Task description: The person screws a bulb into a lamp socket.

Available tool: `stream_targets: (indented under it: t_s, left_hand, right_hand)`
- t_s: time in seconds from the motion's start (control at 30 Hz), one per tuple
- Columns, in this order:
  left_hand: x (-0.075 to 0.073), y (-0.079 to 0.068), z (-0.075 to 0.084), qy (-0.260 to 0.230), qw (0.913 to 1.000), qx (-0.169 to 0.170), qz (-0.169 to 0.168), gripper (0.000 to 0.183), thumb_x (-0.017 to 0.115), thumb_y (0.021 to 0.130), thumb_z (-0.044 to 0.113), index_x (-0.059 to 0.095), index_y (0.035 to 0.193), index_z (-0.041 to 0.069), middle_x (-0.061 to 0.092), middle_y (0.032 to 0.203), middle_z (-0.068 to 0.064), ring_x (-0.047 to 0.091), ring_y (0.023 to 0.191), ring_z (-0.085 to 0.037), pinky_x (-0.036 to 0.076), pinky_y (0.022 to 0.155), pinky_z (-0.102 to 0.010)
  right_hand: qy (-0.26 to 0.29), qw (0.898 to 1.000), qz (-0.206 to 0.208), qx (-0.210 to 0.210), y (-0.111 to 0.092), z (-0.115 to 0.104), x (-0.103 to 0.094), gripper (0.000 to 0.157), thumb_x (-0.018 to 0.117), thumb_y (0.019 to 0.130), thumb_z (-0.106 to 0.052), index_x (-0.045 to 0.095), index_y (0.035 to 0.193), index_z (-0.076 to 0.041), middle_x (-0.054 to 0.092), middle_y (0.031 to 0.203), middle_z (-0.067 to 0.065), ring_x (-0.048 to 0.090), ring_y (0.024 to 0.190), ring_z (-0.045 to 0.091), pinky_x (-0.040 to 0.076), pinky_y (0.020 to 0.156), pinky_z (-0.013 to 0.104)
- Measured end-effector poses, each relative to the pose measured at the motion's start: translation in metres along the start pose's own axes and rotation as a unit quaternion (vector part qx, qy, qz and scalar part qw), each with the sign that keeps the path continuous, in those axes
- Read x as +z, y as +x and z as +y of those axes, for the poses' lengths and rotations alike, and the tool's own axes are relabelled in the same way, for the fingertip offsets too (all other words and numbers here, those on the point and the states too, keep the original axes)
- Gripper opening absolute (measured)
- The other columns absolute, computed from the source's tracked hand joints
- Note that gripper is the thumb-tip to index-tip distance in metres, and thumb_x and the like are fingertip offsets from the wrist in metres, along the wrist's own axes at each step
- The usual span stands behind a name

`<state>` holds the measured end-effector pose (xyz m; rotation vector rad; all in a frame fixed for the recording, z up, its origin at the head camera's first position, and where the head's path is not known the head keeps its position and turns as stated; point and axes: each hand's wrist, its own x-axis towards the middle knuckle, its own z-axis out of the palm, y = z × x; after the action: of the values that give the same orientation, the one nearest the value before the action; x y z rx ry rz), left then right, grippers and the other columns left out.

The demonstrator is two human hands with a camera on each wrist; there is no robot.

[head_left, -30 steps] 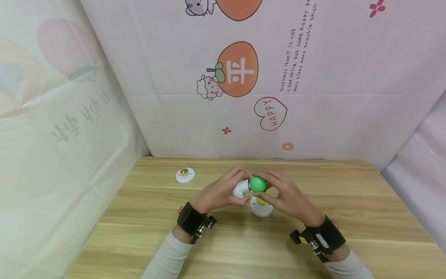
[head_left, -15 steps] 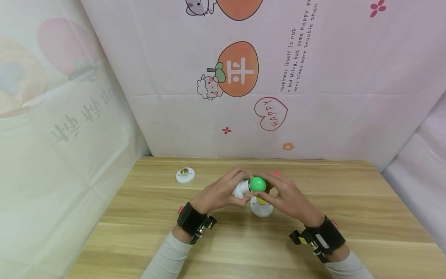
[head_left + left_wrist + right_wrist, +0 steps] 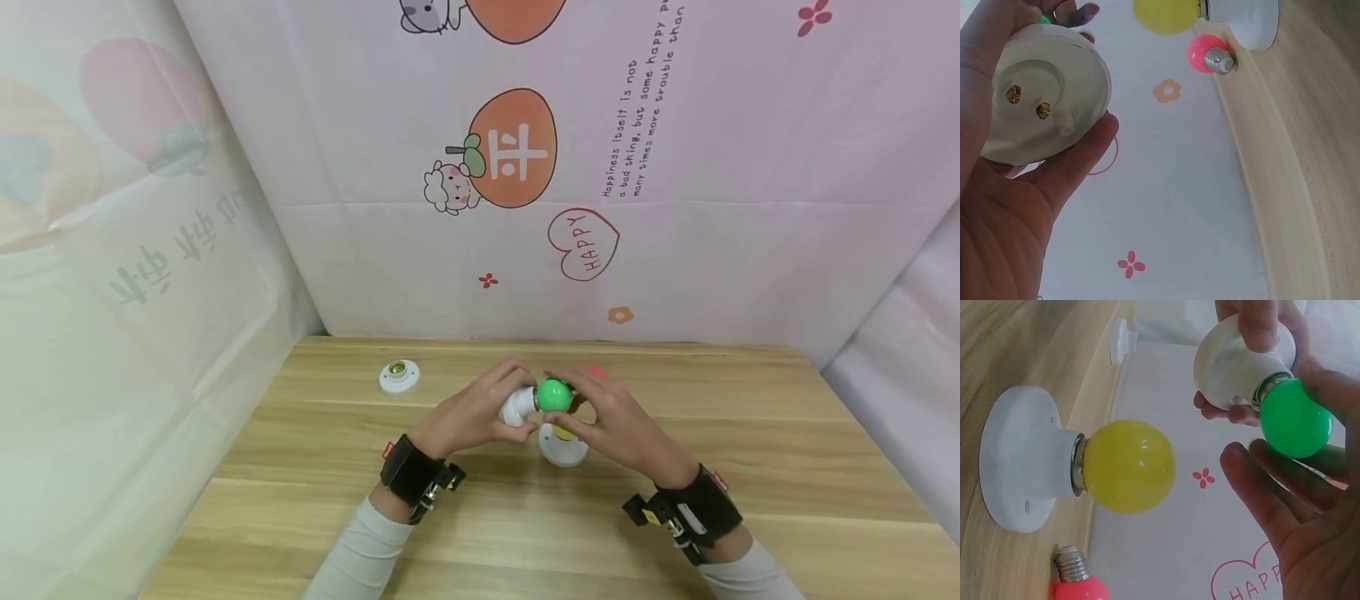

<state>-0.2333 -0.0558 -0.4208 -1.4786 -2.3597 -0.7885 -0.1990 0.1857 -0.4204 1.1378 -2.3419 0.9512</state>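
My left hand (image 3: 468, 417) grips a white lamp socket (image 3: 517, 406) above the table, its flat underside with two brass screws (image 3: 1041, 106) facing the left wrist view. A green bulb (image 3: 555, 394) sits in that socket (image 3: 1238, 365). The fingers of my right hand (image 3: 618, 425) curl round the green bulb (image 3: 1291, 419) from the right. Just below the hands, a second white socket (image 3: 562, 452) rests on the table with a yellow bulb (image 3: 1127, 465) in it.
A loose pink bulb (image 3: 597, 372) lies behind the right hand near the wall (image 3: 1080, 589). An empty white socket (image 3: 398, 376) sits at the back left of the wooden table (image 3: 525, 517). Printed cloth walls close in the back and both sides.
My right hand's fingers have shifted slightly round the green bulb. The left hand and its socket stay where they were.
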Motion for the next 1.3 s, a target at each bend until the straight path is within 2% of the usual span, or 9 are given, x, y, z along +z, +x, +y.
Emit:
stream_targets:
  t_s: [0.13, 0.33, 0.43, 0.67, 0.93, 1.3]
  left_hand:
    - [-0.0003, -0.0007, -0.001, -0.002, 1.0, -0.002, -0.004, 0.045, 0.072, 0.081, 0.03, 0.052, 0.116, 0.01, 0.048, 0.114, 0.003, 0.047, 0.1, -0.006, 0.047, 0.078, -0.012]
    - [-0.001, -0.0008, -0.0014, -0.011, 0.9999, -0.005, -0.006, 0.045, 0.071, 0.082, 0.032, 0.051, 0.117, 0.012, 0.048, 0.114, 0.005, 0.046, 0.101, -0.004, 0.046, 0.079, -0.012]
    - [-0.0012, -0.0009, -0.0014, -0.018, 0.9998, -0.006, -0.006, 0.045, 0.07, 0.082, 0.033, 0.051, 0.117, 0.013, 0.048, 0.114, 0.006, 0.046, 0.1, -0.004, 0.046, 0.079, -0.011]
    - [-0.0006, -0.0001, -0.001, -0.037, 0.9993, -0.002, -0.005, 0.044, 0.07, 0.082, 0.032, 0.052, 0.117, 0.012, 0.049, 0.114, 0.005, 0.048, 0.1, -0.004, 0.047, 0.079, -0.012]
    - [-0.0006, 0.0001, -0.0008, -0.039, 0.9991, -0.007, -0.013, 0.045, 0.07, 0.083, 0.033, 0.049, 0.118, 0.013, 0.047, 0.115, 0.006, 0.047, 0.099, -0.004, 0.047, 0.078, -0.01]
    - [-0.0013, 0.001, 0.0009, -0.033, 0.9993, -0.003, -0.014, 0.045, 0.07, 0.083, 0.031, 0.049, 0.118, 0.012, 0.047, 0.114, 0.006, 0.046, 0.098, -0.003, 0.046, 0.076, -0.01]
  right_hand:
    - [-0.011, 1.0, 0.0, 0.007, -0.0004, -0.001, -0.0006, 0.075, 0.08, 0.077, -0.028, 0.044, 0.141, -0.011, 0.049, 0.137, 0.003, 0.051, 0.111, 0.015, 0.055, 0.08, 0.033]
    - [-0.02, 1.0, -0.01, -0.015, 0.0001, -0.0039, -0.0035, 0.064, 0.081, 0.075, -0.017, 0.053, 0.133, -0.016, 0.045, 0.141, 0.005, 0.045, 0.123, 0.021, 0.05, 0.092, 0.045]
    - [-0.022, 0.999, -0.009, -0.035, 0.0011, -0.0036, -0.004, 0.061, 0.081, 0.074, -0.01, 0.056, 0.129, -0.018, 0.047, 0.139, 0.004, 0.046, 0.123, 0.021, 0.047, 0.095, 0.044]
    - [-0.029, 0.997, 0.026, -0.073, 0.003, -0.0042, -0.0036, 0.062, 0.083, 0.069, -0.001, 0.06, 0.125, -0.014, 0.055, 0.131, 0.004, 0.054, 0.115, 0.018, 0.052, 0.09, 0.035]
    - [-0.036, 0.996, 0.035, -0.068, 0.002, -0.0028, -0.0038, 0.066, 0.084, 0.067, -0.003, 0.06, 0.127, -0.015, 0.058, 0.129, 0.0, 0.056, 0.113, 0.015, 0.052, 0.089, 0.032]
    - [-0.028, 0.996, 0.046, -0.075, 0.0021, -0.0031, -0.0033, 0.065, 0.085, 0.067, -0.005, 0.061, 0.127, -0.012, 0.061, 0.124, 0.001, 0.059, 0.107, 0.015, 0.053, 0.085, 0.028]
